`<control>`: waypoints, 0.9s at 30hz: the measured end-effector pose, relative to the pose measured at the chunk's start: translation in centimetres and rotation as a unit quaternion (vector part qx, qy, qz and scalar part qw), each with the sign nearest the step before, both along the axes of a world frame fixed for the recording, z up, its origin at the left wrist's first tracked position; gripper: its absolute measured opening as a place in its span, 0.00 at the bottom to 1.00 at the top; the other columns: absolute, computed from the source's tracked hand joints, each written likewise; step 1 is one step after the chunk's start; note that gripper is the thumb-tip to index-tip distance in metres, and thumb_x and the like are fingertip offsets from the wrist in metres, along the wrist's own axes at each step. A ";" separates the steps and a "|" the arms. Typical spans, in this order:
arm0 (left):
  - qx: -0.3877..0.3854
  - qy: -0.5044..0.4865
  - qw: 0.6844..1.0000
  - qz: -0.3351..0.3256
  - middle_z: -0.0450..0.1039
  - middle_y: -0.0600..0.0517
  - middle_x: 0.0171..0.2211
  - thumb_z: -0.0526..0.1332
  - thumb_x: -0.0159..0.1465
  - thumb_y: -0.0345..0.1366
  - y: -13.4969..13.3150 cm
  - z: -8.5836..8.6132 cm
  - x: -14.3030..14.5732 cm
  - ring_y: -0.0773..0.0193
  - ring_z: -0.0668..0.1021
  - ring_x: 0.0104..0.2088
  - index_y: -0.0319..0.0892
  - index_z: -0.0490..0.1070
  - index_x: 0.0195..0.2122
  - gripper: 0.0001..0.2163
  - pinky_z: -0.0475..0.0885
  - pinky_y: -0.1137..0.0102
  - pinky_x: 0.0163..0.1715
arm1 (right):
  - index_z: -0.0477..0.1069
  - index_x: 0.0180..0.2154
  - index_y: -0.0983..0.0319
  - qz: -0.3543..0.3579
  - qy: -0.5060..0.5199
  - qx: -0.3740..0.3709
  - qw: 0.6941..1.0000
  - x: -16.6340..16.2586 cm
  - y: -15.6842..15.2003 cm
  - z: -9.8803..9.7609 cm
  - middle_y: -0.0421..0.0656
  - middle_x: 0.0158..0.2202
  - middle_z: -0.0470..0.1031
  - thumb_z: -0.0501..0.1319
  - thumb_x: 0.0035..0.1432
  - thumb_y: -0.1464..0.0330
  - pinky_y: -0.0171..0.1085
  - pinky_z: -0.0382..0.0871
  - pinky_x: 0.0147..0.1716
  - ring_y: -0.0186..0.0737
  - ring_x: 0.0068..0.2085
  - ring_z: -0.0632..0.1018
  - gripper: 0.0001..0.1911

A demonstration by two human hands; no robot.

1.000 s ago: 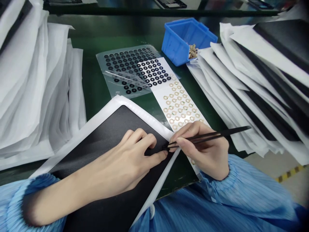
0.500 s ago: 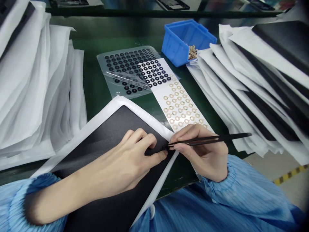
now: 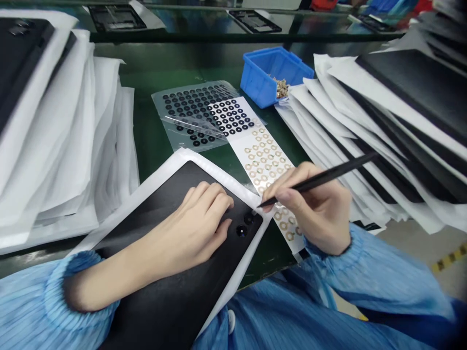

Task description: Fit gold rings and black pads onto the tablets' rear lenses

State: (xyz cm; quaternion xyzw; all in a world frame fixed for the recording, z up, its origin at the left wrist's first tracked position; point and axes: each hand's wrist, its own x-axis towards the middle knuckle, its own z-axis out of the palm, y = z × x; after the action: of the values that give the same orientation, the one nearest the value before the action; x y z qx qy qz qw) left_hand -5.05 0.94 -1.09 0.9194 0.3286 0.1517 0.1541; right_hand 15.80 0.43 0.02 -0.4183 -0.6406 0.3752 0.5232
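Observation:
My left hand [image 3: 200, 221] lies on a black tablet back cover [image 3: 215, 277], fingers loosely bent, thumb apart, nothing held. Near the cover's corner, just right of that hand, are two round black camera lenses [image 3: 242, 231]. White protective foam sheeting [image 3: 233, 187] shows under the cover's edges. In my right hand [image 3: 321, 211] are black tweezers [image 3: 335, 172], pinched between thumb and fingers. Their tip points left, over the white edge beside the lenses; whether it grips anything is too small to tell. A white sheet of gold ring stickers [image 3: 268, 150] runs beneath my right hand.
A clear sheet with black rings [image 3: 188, 99] lies behind the cover. Farther back stands a blue bin [image 3: 259, 80] with small brass-coloured parts [image 3: 281, 88]. Stacks of white sleeves [image 3: 73, 160] rise at left, and sleeves with black covers [image 3: 412, 107] at right.
My left hand has drawn back left from the corner, uncovering the two lenses. My right hand has lifted a little, and the tweezers have tilted and come away from the lens area. The view has shifted.

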 end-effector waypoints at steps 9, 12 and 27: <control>0.058 0.045 0.997 0.008 0.61 0.46 0.38 0.49 0.65 0.31 0.0 -0.1 0.3 0.58 0.64 0.38 0.37 0.60 0.37 0.04 0.66 0.61 0.38 | 0.66 0.28 0.63 0.037 -0.126 0.053 0.990 -7.8 12.3 0.5 0.40 0.23 0.73 0.62 0.55 0.60 0.37 0.75 0.31 0.38 0.28 0.79 0.13; 0.077 0.051 0.996 0.016 0.62 0.46 0.39 0.49 0.65 0.32 -0.1 -0.4 0.2 0.58 0.64 0.37 0.37 0.60 0.38 0.05 0.66 0.62 0.39 | 0.65 0.26 0.64 0.045 -0.150 0.075 0.985 -10.3 14.7 -1.1 0.40 0.22 0.73 0.61 0.54 0.68 0.35 0.73 0.32 0.37 0.27 0.78 0.08; 0.106 0.091 0.943 0.302 0.65 0.39 0.40 0.53 0.63 0.38 3.6 1.0 -3.0 0.50 0.69 0.41 0.32 0.63 0.42 0.12 0.65 0.61 0.38 | 0.67 0.24 0.63 0.130 -0.412 -0.049 0.901 -3.8 9.3 3.1 0.40 0.20 0.72 0.54 0.59 0.69 0.33 0.61 0.27 0.33 0.23 0.71 0.13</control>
State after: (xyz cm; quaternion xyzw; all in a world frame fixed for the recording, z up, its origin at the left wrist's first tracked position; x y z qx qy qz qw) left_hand -8.10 4.57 -0.09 0.7980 0.5853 0.1408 -0.0273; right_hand 11.97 9.77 3.15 -0.4737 -0.8284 0.2651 0.1381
